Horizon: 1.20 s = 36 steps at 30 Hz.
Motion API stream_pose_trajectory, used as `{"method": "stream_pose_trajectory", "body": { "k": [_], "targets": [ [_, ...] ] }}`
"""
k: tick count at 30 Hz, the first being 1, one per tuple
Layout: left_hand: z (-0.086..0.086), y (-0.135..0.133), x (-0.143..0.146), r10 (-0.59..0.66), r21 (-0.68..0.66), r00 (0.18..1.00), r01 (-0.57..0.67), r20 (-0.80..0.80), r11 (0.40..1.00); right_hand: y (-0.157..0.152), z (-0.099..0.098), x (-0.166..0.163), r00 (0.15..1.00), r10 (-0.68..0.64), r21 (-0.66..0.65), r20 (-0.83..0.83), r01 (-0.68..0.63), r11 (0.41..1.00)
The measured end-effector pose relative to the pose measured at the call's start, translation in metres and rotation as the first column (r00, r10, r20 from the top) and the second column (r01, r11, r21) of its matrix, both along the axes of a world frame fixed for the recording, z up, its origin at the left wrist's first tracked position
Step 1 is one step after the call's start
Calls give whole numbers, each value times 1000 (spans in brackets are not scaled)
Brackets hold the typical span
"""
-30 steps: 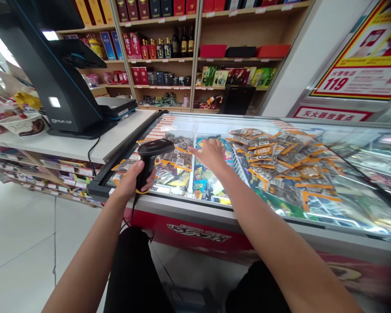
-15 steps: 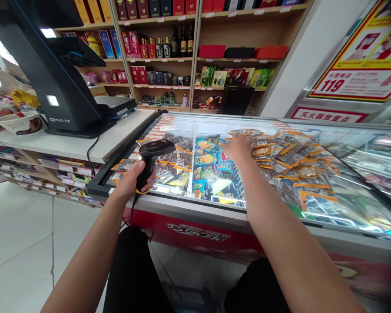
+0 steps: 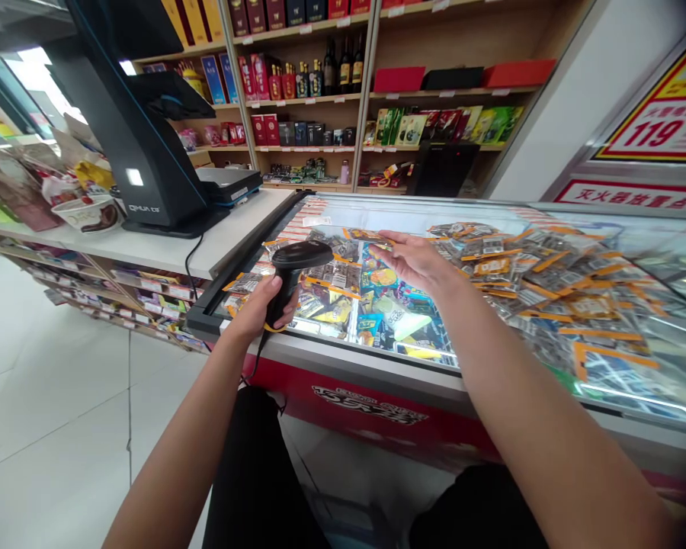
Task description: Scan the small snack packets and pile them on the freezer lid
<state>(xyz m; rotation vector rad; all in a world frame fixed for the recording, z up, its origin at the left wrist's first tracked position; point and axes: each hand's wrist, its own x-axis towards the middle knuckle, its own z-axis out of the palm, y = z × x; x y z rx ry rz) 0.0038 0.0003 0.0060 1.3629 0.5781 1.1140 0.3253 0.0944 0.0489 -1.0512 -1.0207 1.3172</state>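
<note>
My left hand (image 3: 266, 305) is wrapped round the grip of a black barcode scanner (image 3: 302, 256), whose head points right over the glass. Fingers of my right hand (image 3: 415, 263) pinch the edge of a small orange-edged snack packet (image 3: 367, 235) above the freezer's glass top. To the right of that hand lies a heap of similar packets (image 3: 549, 267) with clear, dark-looking bodies and orange edges. A smaller group of such packets (image 3: 334, 274) lies left, beneath and beyond the scanner. Through the glass, colourful wrapped goods (image 3: 383, 301) show inside the chest freezer (image 3: 366, 364).
A black checkout terminal (image 3: 149, 152) with a scale (image 3: 229, 183) stands on the white counter (image 3: 165, 250) at left, beside an ice-cream-like tub (image 3: 88, 213). Shelves (image 3: 306, 107) with boxes and bottles rise behind. A cable hangs from the scanner.
My right hand has moved left from the heap's edge, carrying a packet towards the scanner. The left hand still holds the scanner. The view has turned slightly left.
</note>
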Motion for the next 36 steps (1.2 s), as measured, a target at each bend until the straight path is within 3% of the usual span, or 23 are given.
{"method": "stream_pose_trajectory", "body": {
  "k": [5, 11, 17, 25, 32, 36],
  "targets": [
    [1, 1, 1, 34, 13, 999, -34, -15, 999, -1, -8, -12, 994, -36, -45, 103, 41, 998],
    [11, 4, 26, 103, -4, 993, -103, 62, 995, 7, -15, -11, 975, -172, 51, 138, 166, 985],
    [14, 8, 57, 57, -43, 988, -51, 147, 998, 0, -19, -13, 976, -102, 118, 193, 80, 990],
    [-1, 1, 53, -7, 2, 994, 6, 108, 1000, -7, -23, -27, 923, -1, 118, 385, -49, 992],
    [-5, -1, 57, -66, -16, 996, 67, 66, 998, -4, -27, -43, 972, 20, 128, 236, -51, 990],
    [-4, -1, 56, -61, -16, 995, 62, 74, 998, 0, -30, -43, 959, 38, 153, 279, -83, 985]
  ]
}}
